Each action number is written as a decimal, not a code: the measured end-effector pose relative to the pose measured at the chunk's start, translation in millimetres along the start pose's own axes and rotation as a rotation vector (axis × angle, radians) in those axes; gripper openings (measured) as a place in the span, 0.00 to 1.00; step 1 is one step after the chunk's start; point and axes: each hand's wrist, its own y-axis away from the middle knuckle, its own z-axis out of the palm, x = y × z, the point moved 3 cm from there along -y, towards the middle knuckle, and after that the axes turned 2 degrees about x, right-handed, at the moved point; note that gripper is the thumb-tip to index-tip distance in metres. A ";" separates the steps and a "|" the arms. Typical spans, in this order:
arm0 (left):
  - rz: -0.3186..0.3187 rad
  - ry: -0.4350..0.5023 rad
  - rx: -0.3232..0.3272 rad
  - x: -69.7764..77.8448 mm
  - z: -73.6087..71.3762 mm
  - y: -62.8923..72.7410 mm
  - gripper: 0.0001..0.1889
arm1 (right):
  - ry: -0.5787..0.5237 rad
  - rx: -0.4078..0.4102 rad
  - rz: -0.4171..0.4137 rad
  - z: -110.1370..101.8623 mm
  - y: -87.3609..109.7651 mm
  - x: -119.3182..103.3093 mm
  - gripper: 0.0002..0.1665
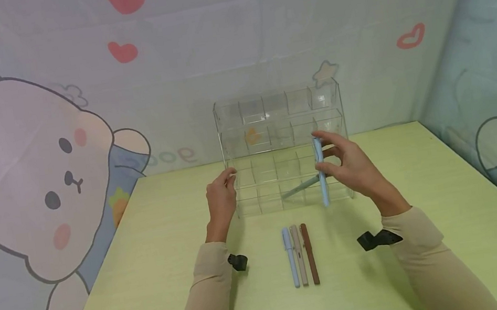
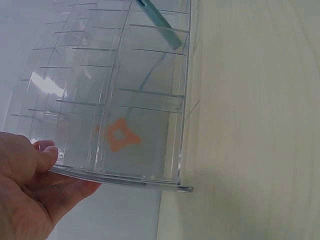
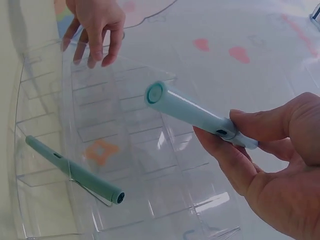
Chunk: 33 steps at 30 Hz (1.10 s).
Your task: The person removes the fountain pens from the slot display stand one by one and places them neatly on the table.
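A clear plastic compartment rack (image 1: 263, 175) stands in tiers against the back wall. At its left side, my left hand (image 1: 222, 198) holds the side panel's edge, with thumb and fingers on either side of it in the left wrist view. My right hand (image 1: 350, 164) pinches a light blue pen (image 1: 321, 174) between thumb and fingers, in front of the rack's right part. The pen is upright in the head view; its round end (image 3: 156, 93) points away from the hand in the right wrist view. A green pen (image 3: 75, 170) with a clip leans slantwise in the rack's lowest tier.
Three capped pens lie side by side on the pale table (image 1: 154, 295) before the rack: a light blue pen (image 1: 290, 257), a grey-beige pen (image 1: 299, 256) and a brown pen (image 1: 310, 255). A printed cloth (image 1: 236, 35) hangs behind the rack.
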 end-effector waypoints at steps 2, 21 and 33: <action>-0.004 -0.001 -0.001 -0.1 0.2 0.0 0.09 | 0.023 -0.016 0.006 -0.2 0.5 -0.9 0.40; 0.011 -0.015 0.002 1.4 0.1 0.5 0.09 | 0.149 -0.231 0.161 3.8 13.5 -9.8 0.36; 0.003 -0.017 -0.002 1.6 0.4 -0.6 0.10 | 0.177 -0.378 0.232 14.9 17.2 0.8 0.34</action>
